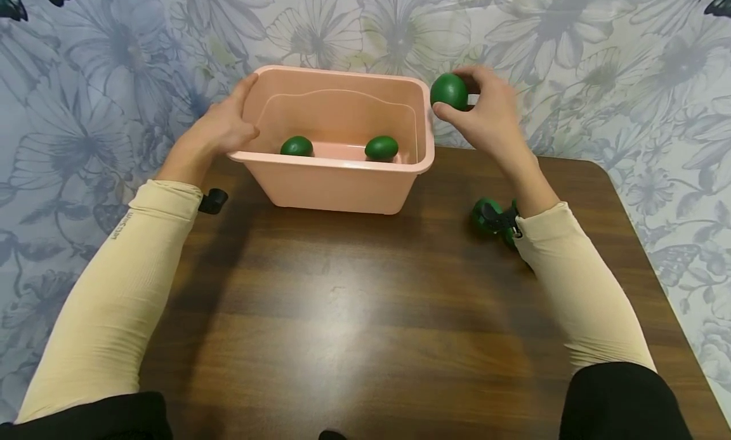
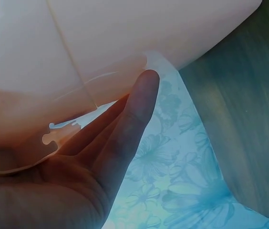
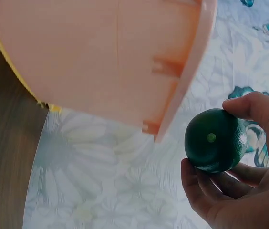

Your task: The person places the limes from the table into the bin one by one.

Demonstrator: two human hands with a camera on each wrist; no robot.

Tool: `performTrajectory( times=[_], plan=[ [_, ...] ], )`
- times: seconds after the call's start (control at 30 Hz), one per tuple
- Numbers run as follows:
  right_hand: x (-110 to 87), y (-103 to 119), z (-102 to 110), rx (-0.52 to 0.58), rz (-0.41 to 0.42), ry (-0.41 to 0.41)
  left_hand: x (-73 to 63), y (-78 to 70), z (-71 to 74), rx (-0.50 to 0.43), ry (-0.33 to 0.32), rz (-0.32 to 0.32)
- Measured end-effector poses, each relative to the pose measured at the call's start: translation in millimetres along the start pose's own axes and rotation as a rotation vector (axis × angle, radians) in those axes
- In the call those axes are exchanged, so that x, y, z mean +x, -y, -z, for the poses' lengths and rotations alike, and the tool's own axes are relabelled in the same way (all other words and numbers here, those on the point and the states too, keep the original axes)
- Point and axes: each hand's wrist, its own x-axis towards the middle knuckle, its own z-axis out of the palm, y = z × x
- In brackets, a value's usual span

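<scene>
A pink plastic tub point(image 1: 337, 186) stands toward the back of the wooden table. My left hand point(image 1: 225, 122) holds its left end, thumb over the rim; in the left wrist view the fingers point(image 2: 141, 98) lie along the outside below the rim. My right hand point(image 1: 485, 110) pinches a green lime point(image 1: 449, 91) between thumb and fingers, just outside the tub's right rim. The right wrist view shows this lime point(image 3: 215, 140) with its pale stem spot facing the camera. Inside the tub sit a left lime point(image 1: 297, 146) and a right lime point(image 1: 382, 148), both partly behind the front rim.
More green limes point(image 1: 485, 214) lie on the table point(image 1: 342, 300) under the right wrist, partly covered by the black wrist camera point(image 1: 502, 221). Flower-patterned covering point(image 1: 622, 97) surrounds the table's back and sides. The table's right edge slants down beyond the right forearm.
</scene>
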Motion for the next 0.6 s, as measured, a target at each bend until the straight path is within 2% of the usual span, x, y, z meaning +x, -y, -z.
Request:
performTrajectory(
  times=[0.23,0.43,0.6],
  plan=[
    [1.8,8.0,-16.8,0.039,0.041,0.028,-0.2,-2.6,-0.3,-0.009,-0.002,0.012],
    [4.3,10.2,-23.1,0.072,-0.012,0.036,-2.2,-0.9,-0.2,-0.008,-0.011,0.010],
    [2.7,10.4,-22.8,0.114,-0.029,-0.010,-4.4,-0.4,0.2,-0.014,-0.014,-0.003]
  ],
)
